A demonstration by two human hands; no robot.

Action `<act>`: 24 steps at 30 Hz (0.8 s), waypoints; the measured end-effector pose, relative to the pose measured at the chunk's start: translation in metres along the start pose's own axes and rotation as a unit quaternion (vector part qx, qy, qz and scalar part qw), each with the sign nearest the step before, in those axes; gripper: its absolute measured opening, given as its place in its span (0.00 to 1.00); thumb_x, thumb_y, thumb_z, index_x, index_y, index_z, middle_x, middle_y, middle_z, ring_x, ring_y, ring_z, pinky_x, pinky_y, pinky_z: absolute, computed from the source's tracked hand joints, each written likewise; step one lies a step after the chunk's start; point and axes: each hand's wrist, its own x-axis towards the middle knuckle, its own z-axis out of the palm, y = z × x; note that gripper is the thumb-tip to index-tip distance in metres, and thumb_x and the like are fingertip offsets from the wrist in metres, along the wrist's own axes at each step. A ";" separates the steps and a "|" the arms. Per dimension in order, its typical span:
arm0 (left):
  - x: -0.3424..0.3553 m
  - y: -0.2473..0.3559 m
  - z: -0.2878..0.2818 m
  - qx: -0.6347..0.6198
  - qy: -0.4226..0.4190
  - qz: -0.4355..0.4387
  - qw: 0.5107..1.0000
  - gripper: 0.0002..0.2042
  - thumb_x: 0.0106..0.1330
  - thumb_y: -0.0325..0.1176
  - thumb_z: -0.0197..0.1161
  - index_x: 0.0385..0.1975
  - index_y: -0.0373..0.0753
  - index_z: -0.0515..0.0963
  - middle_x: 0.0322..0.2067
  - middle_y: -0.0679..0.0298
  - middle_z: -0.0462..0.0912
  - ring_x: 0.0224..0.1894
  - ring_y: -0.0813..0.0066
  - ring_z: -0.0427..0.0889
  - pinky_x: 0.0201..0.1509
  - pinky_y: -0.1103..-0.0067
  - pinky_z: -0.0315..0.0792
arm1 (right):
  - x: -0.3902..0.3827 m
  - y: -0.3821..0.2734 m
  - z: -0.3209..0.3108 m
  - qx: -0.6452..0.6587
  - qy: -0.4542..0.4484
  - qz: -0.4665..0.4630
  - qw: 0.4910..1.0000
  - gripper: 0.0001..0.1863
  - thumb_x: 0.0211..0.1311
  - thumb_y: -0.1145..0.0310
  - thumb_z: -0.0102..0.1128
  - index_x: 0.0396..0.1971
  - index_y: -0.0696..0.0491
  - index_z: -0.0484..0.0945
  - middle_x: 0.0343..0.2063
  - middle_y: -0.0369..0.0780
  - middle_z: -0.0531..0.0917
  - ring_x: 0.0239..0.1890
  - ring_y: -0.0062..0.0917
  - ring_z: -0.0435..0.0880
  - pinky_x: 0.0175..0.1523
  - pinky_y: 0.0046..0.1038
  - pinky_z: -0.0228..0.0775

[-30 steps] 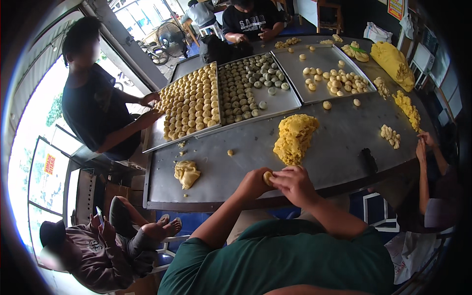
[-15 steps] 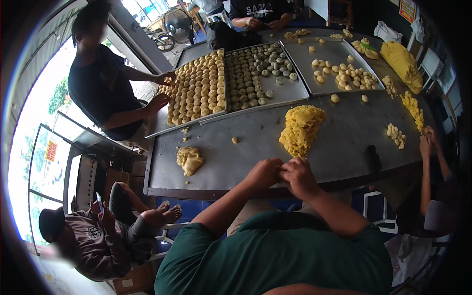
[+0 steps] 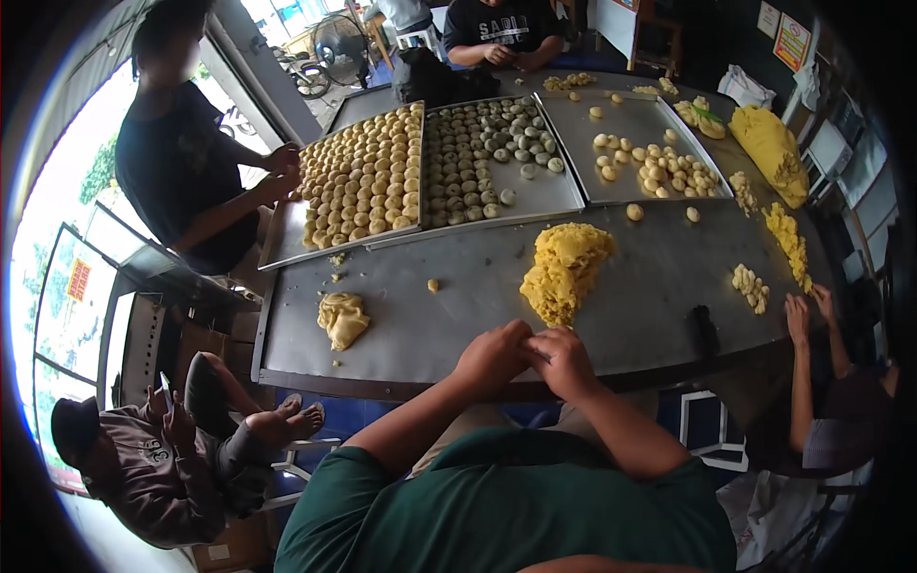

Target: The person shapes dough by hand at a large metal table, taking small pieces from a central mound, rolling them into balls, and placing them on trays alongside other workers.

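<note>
Two hands pressed together at the near edge of the worktop

Left hand [image 3: 492,355] and right hand [image 3: 564,361] touching, fingers curled in, both closed around something small; cannot see what is inside, most likely a bit of yellow dough. Just past the hands, a little ahead and to the right, the big dough pile [image 3: 564,267] on the grey worktop [image 3: 449,325]. Off to the left of the left hand, a smaller dough lump [image 3: 341,317]. Far ahead, trays of dough balls [image 3: 361,177]. Could slip out and roll off the near edge, since the hands sit right over it. Could get squashed flat if squeezed too hard. Could stick to the fingers if soft. Another person's hand [image 3: 798,315] far to the right, well apart, so no bumping likely.
</note>
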 end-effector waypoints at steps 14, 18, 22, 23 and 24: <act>-0.009 0.027 -0.027 -0.041 -0.006 -0.006 0.999 0.13 0.66 0.38 0.69 0.44 0.36 0.81 0.43 0.52 0.86 0.47 0.60 0.87 0.49 0.69 0.78 | 0.005 -0.007 0.009 0.428 0.102 0.279 0.853 0.28 0.63 0.60 0.73 0.62 0.45 0.75 0.49 0.37 0.80 0.47 0.26 0.82 0.53 0.32 0.73; 0.013 -0.004 0.007 -0.083 0.189 0.166 0.964 0.25 0.72 0.41 0.65 0.65 0.38 0.74 0.65 0.46 0.76 0.70 0.52 0.73 0.71 0.70 0.67 | -0.004 -0.007 0.024 0.684 0.060 0.433 0.585 0.17 0.72 0.48 0.63 0.50 0.42 0.78 0.37 0.29 0.82 0.37 0.18 0.81 0.43 0.26 0.74; 0.017 -0.021 0.015 -0.380 0.194 0.112 0.897 0.32 0.81 0.44 0.52 0.79 0.41 0.51 0.75 0.48 0.62 0.76 0.61 0.61 0.75 0.68 0.60 | 0.020 -0.024 0.027 0.652 0.055 0.346 0.673 0.20 0.73 0.56 0.64 0.56 0.53 0.82 0.47 0.36 0.87 0.46 0.20 0.87 0.55 0.28 0.78; 0.014 -0.018 0.011 -0.388 0.179 0.098 0.899 0.32 0.81 0.44 0.52 0.79 0.41 0.51 0.75 0.48 0.62 0.76 0.61 0.61 0.75 0.68 0.60 | 0.020 -0.019 0.028 0.663 0.044 0.295 0.687 0.19 0.74 0.59 0.63 0.55 0.56 0.82 0.47 0.37 0.87 0.49 0.23 0.87 0.58 0.31 0.78; 0.015 -0.012 0.005 -0.394 0.155 0.102 0.900 0.32 0.83 0.46 0.48 0.79 0.41 0.49 0.74 0.47 0.63 0.76 0.60 0.62 0.75 0.67 0.60 | 0.024 -0.017 0.023 0.651 0.055 0.308 0.692 0.17 0.74 0.63 0.63 0.55 0.59 0.81 0.46 0.40 0.87 0.48 0.25 0.87 0.57 0.29 0.80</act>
